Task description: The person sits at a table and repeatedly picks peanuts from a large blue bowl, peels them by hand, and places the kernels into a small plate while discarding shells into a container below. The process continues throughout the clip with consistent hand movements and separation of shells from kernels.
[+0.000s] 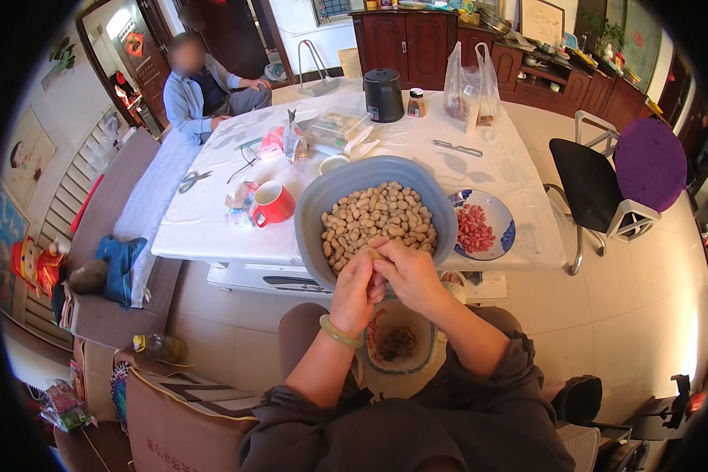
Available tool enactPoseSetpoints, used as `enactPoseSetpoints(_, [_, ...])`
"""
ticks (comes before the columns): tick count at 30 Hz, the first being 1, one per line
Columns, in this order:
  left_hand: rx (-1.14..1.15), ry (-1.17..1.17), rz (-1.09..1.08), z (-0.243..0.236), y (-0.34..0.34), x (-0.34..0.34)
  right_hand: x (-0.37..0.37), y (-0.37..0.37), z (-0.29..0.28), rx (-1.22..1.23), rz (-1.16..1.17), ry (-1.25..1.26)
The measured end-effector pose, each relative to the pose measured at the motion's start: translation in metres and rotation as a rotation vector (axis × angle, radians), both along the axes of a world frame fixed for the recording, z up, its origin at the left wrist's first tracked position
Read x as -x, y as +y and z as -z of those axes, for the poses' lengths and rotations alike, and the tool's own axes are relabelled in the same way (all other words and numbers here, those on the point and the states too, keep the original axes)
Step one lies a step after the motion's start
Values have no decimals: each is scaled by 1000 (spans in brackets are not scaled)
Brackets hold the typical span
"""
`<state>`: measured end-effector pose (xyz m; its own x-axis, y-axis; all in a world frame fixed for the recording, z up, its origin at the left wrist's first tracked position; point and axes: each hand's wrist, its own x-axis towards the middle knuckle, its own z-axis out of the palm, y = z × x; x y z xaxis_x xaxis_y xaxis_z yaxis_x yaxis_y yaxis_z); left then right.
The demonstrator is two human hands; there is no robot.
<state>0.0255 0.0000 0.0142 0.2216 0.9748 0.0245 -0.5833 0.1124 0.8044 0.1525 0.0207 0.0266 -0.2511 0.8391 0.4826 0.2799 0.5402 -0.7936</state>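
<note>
My left hand (354,291), with a pale bangle at the wrist, and my right hand (405,275) meet at the near edge of a grey-blue basin (315,200), pinching a peanut (375,255) largely hidden by their fingers. Unshelled peanuts (377,206) fill much of the basin. To its right, a blue-patterned plate (502,232) holds red-skinned kernels (470,224). Below my hands, between my knees, a container (417,354) holds dark bits (397,343), probably shells.
The white-covered table (189,228) carries a red mug (274,203), scissors (193,179), knife (456,148), black canister (383,94) and plastic bags (472,86). A person (204,94) sits at the back left. An office chair (590,197) stands right; a bottle (160,348) lies left.
</note>
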Motion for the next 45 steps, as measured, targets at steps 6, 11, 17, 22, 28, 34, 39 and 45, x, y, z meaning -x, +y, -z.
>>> enactPoseSetpoints(6, [-45,90,-69,-3,-2,-5,3,-2,1,4,-6,55])
enactPoseSetpoints(11, [-20,52,-89,-6,-4,-7,4,-2,5,-15,32,50])
enactPoseSetpoints(17, [-16,32,-76,-7,-5,-4,6,-3,0,164,-63,146])
enactPoseSetpoints(22, [43,-53,-35,-7,-3,-3,3,-2,4,339,-187,296])
enactPoseSetpoints(28, [55,-127,-74,2,-4,-6,8,-2,9,379,-180,374])
enactPoseSetpoints(34, [65,-157,-62,0,-3,-2,10,2,12,574,-245,543])
enactPoseSetpoints(39, [109,-228,-8,3,3,3,1,11,14,560,-255,443])
enactPoseSetpoints(45, [208,-340,28,11,6,7,-1,11,9,579,-263,447])
